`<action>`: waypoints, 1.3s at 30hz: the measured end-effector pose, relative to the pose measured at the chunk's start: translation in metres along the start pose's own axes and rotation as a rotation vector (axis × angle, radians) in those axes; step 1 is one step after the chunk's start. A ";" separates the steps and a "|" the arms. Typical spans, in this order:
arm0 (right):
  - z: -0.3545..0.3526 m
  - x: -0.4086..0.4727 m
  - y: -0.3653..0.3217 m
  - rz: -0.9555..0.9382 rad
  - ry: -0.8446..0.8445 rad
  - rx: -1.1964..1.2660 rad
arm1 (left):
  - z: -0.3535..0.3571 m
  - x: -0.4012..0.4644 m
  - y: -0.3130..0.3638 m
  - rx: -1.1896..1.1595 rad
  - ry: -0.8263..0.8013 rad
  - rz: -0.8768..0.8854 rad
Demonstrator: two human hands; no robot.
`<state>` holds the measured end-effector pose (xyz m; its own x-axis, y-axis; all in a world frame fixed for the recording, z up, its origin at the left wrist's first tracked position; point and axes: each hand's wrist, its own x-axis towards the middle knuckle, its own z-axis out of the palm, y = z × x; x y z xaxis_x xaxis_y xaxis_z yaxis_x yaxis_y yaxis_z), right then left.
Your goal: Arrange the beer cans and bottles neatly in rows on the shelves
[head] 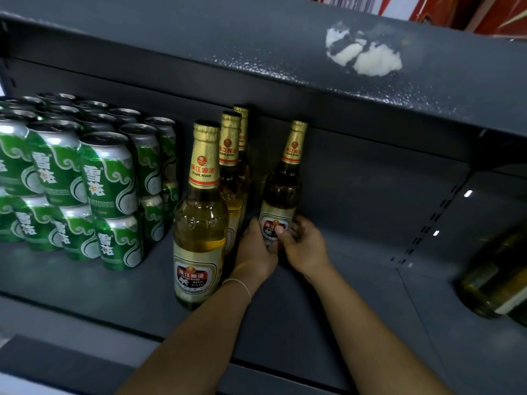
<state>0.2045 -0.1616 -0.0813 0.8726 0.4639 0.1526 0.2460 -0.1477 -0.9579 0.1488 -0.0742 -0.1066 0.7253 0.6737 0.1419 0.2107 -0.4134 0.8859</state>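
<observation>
A Pearl River beer bottle (282,192) is held upright at the back of the dark grey shelf (328,295), w/ its gold-foil cap close under the shelf above (256,52). It is grasped low down, at the label, by both hands: left hand (256,249) is wrapped round the label's left side, right hand (303,246) is curled round the right side w/ the thumb pressed on the label front. Whether the bottle's base is touching the shelf cannot be told; it is hidden by the hands.

All else is placed relative to that held bottle. Just to its left a row of 3 matching bottles (201,212) is lined front to back, the front 1 nearest the camera and its label facing out; a narrow gap is left between row & held bottle. Further left, beside the row, green & silver beer cans (105,178) are stacked 2 high in several rows. Well to the right, at the frame edge, a blurred dark bottle (496,280) is seen; details can't be made out. Above & right, a white scraped patch (368,52) is seen on the upper shelf's top. A thin white band (242,285) is worn on the left wrist.
</observation>
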 end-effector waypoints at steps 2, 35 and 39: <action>-0.002 -0.001 -0.002 -0.005 -0.012 -0.004 | -0.001 -0.001 0.002 0.020 0.002 -0.013; -0.369 -0.109 -0.005 -0.023 0.742 -0.498 | 0.197 -0.126 0.223 0.044 -0.572 0.546; -0.389 -0.079 -0.011 -0.032 0.617 -0.503 | 0.209 -0.132 0.224 0.074 -0.577 0.529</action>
<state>0.2975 -0.5365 0.0120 0.9020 -0.0712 0.4259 0.3072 -0.5874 -0.7487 0.2373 -0.3835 -0.0196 0.9628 -0.0398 0.2671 -0.2292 -0.6437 0.7301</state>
